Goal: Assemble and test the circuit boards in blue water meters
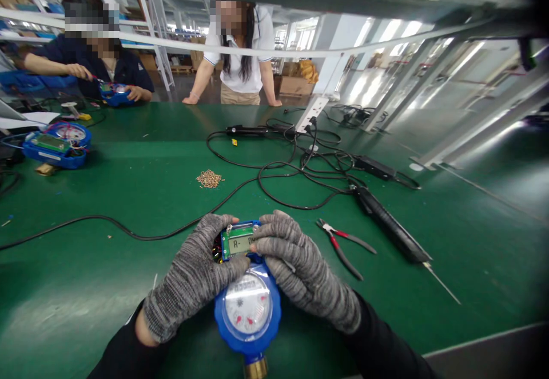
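Observation:
A blue water meter (247, 304) with a round white dial and a brass fitting lies in front of me on the green table. Its upper housing is uncovered, showing a green circuit board with a small LCD (239, 245) and some wires at the left. My left hand (195, 270), in a grey knitted glove, grips the housing from the left, thumb across its lower edge. From the right, my right hand (295, 264), gloved alike, wraps the housing, its fingers over the right part of the display and hiding some of it.
Right of the meter lie red-handled pliers (345, 244) and a black electric screwdriver (388, 222). Black cables run to a white power strip (312, 113). A pile of small screws (209, 179) sits ahead. Another opened meter (58, 144) is at left. Two people are across the table.

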Tool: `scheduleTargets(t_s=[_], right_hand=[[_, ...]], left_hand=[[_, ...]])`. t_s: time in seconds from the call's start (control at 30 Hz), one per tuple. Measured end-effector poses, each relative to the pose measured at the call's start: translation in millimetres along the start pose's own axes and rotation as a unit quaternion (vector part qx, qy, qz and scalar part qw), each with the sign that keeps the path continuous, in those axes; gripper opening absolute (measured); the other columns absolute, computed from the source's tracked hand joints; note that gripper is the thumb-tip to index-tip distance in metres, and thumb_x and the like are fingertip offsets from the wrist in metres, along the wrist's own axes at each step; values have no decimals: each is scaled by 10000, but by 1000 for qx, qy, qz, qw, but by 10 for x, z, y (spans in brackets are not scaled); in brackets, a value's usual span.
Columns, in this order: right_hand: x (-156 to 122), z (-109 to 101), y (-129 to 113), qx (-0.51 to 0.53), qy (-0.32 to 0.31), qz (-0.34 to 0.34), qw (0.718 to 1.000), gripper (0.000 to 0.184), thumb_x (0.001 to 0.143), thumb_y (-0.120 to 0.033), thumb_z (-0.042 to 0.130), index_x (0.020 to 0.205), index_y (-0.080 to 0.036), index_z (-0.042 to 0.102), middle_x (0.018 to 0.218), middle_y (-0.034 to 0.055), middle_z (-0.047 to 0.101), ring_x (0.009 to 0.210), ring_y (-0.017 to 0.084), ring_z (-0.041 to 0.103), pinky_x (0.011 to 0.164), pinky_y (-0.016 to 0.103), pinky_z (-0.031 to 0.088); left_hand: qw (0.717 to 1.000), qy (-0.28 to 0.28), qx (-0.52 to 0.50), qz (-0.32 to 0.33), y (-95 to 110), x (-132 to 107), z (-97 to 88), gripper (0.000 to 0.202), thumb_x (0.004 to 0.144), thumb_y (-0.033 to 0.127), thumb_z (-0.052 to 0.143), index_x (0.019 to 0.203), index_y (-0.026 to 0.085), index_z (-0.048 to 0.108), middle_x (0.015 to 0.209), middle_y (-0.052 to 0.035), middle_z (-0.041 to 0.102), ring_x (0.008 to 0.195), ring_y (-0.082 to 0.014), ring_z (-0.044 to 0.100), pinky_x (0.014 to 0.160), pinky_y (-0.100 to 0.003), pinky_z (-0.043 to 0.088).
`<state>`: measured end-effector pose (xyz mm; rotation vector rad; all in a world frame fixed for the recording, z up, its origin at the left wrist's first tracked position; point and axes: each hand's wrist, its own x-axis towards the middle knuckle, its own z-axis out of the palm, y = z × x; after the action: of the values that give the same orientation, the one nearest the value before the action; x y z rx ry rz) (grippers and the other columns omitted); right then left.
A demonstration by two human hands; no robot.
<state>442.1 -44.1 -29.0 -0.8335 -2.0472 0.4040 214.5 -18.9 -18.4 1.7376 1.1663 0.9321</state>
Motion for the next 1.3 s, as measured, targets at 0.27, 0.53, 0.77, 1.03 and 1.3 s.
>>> scheduleTargets(t_s=[0.27,0.53,0.77,1.03,1.3], right_hand=[[-401,105,-55,77,87,178,977,409,981,-206,527,1367,-336,552,1402,39,576,1321,199,518,1128,397,444],[-480,205,-137,-9,63,88,994,575,943,-129,525,1488,-279,422,1476,98,514,1422,241,407,1214,527,300],[11,103,-134,312,49,380,869,500,928,-466,630,1380,-287,515,1440,68,553,1342,240,514,1137,468,422],[209,367,-63,467,18,416,780,736,701,-394,872,1295,-235,469,1236,98,663,1097,261,670,965,455,534],[253,285,-131,426,16,450,785,609,716,-347,851,1209,-244,509,1081,34,710,954,214,700,864,385,565]], left_hand=[[995,-38,-67,-66,-7,-13,-3,607,747,387,788,1267,234,514,1328,-112,589,1184,-309,602,1058,-564,467],[990,-42,-98,-94,-73,-42,-46,593,740,410,824,1235,246,543,1252,-96,667,1123,-293,662,1012,-500,537],[986,-52,-94,-129,1,-1,-21,656,707,416,831,1253,220,526,1265,-125,657,1124,-316,657,981,-525,544],[991,-116,-53,-37,6,-51,-179,752,723,401,838,1378,322,477,1393,-77,590,1255,-311,592,1051,-487,524],[936,71,216,268,-97,-356,-234,612,824,168,716,1367,341,493,1240,-10,680,1232,-209,594,1200,-424,351]])
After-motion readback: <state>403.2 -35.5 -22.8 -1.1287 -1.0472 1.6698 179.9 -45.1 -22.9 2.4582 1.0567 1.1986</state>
